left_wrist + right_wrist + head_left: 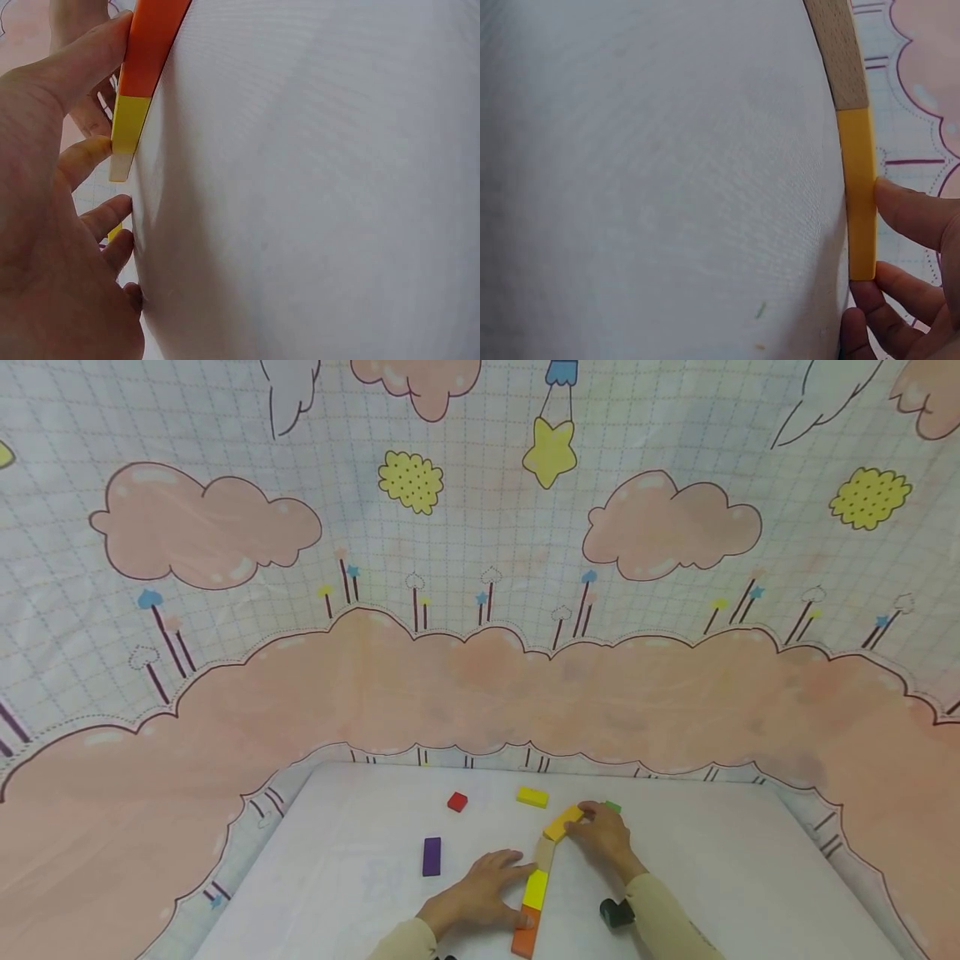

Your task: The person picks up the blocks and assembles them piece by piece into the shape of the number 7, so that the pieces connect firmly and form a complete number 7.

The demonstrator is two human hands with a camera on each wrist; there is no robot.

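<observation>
- On the desk [750, 877], end to end in a row, touching: orange block [524, 937], yellow block [535, 890], wooden block [544, 853], amber block [562, 823], the last angled off rightward.
- Beside the near half, left hand [483, 889] with fingers loosely spread, gripping nothing; thumb against orange block, index fingertip against yellow block.
- At the far end, right hand [606, 837] with fingers curled, pinching amber block by side and end.
- Left of the row, apart: purple block [432, 857], red block [457, 802].
- Beyond: second yellow block [532, 797]; green block [612, 807], partly hidden behind right hand.
</observation>
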